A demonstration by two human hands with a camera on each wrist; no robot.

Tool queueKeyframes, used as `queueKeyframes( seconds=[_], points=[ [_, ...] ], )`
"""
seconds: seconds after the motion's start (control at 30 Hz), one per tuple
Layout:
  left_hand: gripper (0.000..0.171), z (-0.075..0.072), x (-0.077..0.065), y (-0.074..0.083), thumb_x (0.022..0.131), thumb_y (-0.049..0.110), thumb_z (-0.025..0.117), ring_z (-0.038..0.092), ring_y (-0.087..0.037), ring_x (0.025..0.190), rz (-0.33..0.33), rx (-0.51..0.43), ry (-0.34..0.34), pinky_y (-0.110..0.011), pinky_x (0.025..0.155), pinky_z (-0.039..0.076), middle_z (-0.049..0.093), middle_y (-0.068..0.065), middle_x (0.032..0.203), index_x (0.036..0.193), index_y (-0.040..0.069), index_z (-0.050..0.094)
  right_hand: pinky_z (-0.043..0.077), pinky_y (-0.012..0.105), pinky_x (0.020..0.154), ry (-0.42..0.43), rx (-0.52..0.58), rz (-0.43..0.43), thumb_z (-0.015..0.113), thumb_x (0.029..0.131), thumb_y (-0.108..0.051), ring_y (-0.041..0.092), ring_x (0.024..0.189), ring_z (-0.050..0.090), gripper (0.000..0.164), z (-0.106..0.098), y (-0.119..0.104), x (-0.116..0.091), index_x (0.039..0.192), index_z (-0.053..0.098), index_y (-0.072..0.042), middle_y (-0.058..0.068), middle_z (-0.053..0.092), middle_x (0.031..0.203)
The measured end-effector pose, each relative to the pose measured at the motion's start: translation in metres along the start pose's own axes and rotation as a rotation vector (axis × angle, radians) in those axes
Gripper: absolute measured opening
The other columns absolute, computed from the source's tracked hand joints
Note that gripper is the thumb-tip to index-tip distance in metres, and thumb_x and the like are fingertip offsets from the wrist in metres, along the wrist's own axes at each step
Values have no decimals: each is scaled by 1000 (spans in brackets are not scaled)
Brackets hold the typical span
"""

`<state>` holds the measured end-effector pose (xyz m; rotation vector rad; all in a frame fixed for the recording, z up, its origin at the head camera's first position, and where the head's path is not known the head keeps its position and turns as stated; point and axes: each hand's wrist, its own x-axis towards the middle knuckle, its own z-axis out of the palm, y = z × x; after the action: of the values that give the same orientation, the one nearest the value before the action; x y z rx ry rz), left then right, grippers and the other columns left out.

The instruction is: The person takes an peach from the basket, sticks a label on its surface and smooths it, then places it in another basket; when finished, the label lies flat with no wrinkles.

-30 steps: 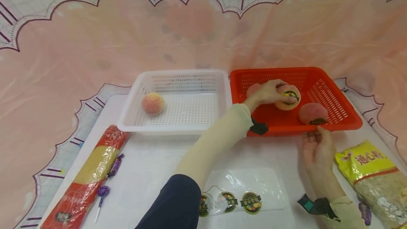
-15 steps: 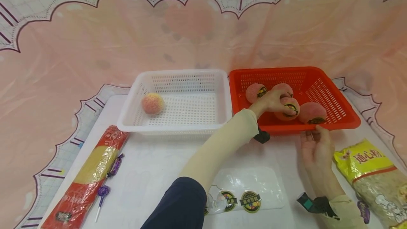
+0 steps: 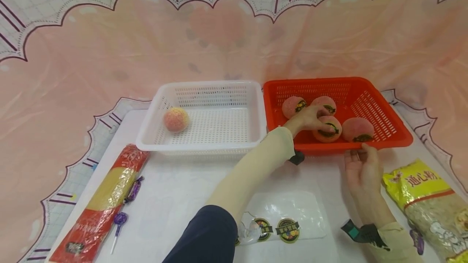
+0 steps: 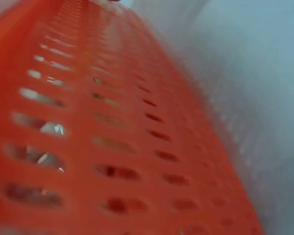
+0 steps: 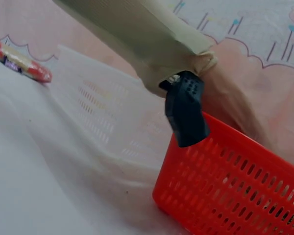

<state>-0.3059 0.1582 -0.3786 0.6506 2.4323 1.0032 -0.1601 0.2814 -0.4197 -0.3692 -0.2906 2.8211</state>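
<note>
My left hand reaches into the red basket and grips a stickered peach near its front side. The thumb lies over the sticker. Around it in the basket are a peach at the left, a peach behind the hand and a peach at the right. My right hand, palm turned up, holds the basket's front rim with the thumb at the edge; its fingertips are hidden under the rim. The left wrist view shows the perforated basket wall close up.
A white basket with one peach stands left of the red one. At the left lie a red-and-yellow packet, a wrapped candy and a lollipop. A clear sticker sheet lies in front; a yellow bag is at right.
My left hand has brought the peach toward the basket's front, uncovering the peaches at the left and behind it. The right hand stays at the rim.
</note>
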Motion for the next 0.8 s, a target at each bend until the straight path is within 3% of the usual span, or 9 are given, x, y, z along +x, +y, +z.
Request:
queueKeyframes(
  seconds=[0.23,0.43,0.57,0.7,0.8],
  points=[
    [56,-8,-11,-5,73,33,70,47,-8,114,79,-150,-3,-18,91,41,50,9,125,123,20,48,34,28,103,-7,12,18,48,88,-1,15,112,40,43,0,2,0,126,40,-19,-3,45,123],
    [50,-22,-33,-4,73,35,70,52,-8,107,92,-329,103,-19,82,47,55,13,114,118,26,51,33,27,103,-19,-1,19,49,88,-3,14,116,40,42,-2,1,1,125,41,-20,-4,45,127],
    [42,-41,-75,-3,77,31,67,53,-2,101,171,-411,131,-17,82,47,56,11,112,116,24,52,38,26,97,-27,-22,65,49,88,-5,14,110,41,40,-3,0,0,124,42,-21,-3,47,122],
    [32,-60,-128,-7,84,23,59,53,-5,97,314,-383,142,-16,86,44,57,4,110,115,15,53,39,29,88,-31,-63,106,49,89,-8,16,105,43,38,-3,-2,-2,123,41,-24,-2,48,116],
    [26,-66,-160,-18,86,20,57,57,-13,92,382,-336,158,-21,83,47,59,-1,106,111,10,55,36,30,83,-47,-119,122,48,90,-12,18,95,42,35,-5,-3,-3,120,39,-25,2,47,104]
  ],
)
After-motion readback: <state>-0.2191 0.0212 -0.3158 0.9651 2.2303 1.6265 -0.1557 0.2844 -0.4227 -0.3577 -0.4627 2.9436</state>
